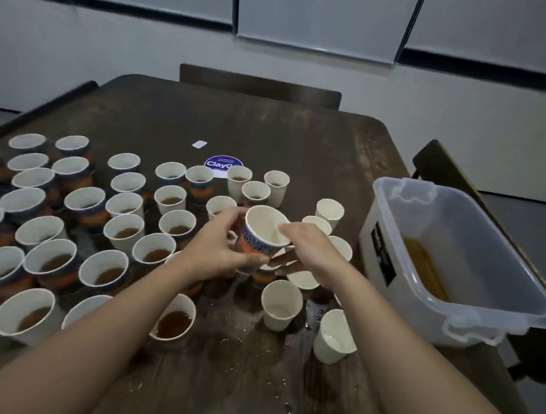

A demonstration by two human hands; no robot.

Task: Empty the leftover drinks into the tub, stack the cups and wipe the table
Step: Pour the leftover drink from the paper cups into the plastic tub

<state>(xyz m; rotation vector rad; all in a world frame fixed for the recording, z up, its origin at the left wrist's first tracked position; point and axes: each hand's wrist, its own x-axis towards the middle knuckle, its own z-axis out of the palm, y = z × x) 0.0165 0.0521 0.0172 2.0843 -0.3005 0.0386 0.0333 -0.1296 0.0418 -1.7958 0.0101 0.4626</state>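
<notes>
Both hands, left hand (pixel 216 244) and right hand (pixel 307 248), wrapped round one empty cup (pixel 261 236). Easy to bump full cups (pixel 173 321) with an arm and spill tea.

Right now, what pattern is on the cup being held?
Head view: the held cup is dark blue and orange outside, white inside.

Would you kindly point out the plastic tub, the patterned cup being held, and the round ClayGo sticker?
plastic tub (pixel 488 217): head view, far rim.
patterned cup (pixel 255 244): head view, printed side wall.
ClayGo sticker (pixel 218 164): head view, blue face.
</notes>
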